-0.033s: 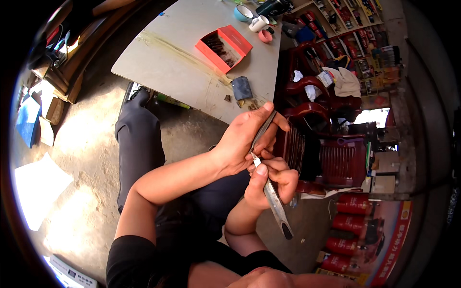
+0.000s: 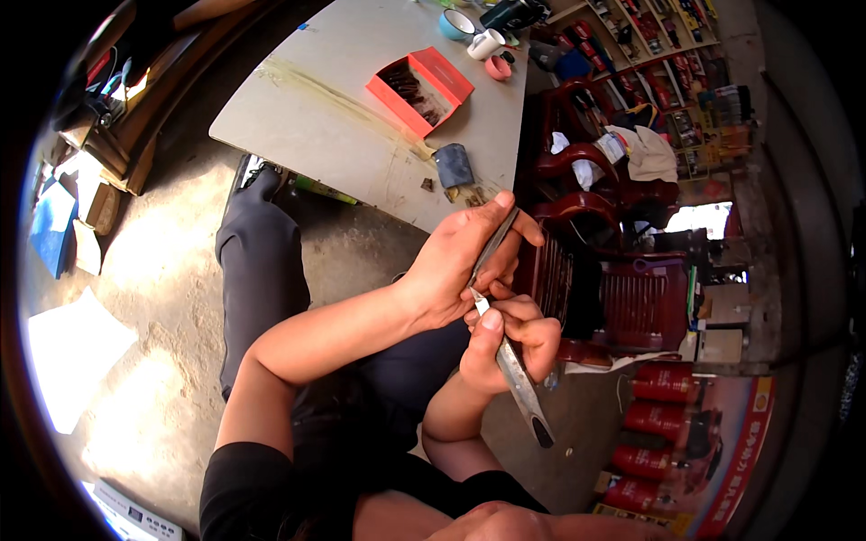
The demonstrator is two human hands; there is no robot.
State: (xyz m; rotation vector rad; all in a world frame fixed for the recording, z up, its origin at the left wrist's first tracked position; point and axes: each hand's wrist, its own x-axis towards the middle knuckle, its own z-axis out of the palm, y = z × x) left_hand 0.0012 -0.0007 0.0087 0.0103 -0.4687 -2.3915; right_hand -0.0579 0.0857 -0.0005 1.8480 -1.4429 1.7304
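Observation:
My left hand point(image 2: 460, 261) is closed around a slim dark piece point(image 2: 495, 242) with pointed ends, the thumb lying along it. Its exact kind does not show. In my right hand point(image 2: 512, 347) is a craft knife point(image 2: 515, 371) with a flat, worn metal handle and a dark end. The knife slants up to the left, and its bright tip meets or nearly meets the lower end of the dark piece. Fingers hide part of both. Just beyond my left hand, a dark grey block point(image 2: 453, 166) rests at the corner of the pale table point(image 2: 316, 99) among small brown bits.
An open red box point(image 2: 420, 90) with dark slender pieces stands on the table. Behind it are a teal cup point(image 2: 456, 25), a white mug point(image 2: 486, 44) and a pink cup point(image 2: 497, 68). Dark red wooden chairs point(image 2: 642, 307) and loaded shelves point(image 2: 667, 81) line the right side.
The knife's dark lower end has swung slightly to the right. My left hand and the dark piece look unmoved.

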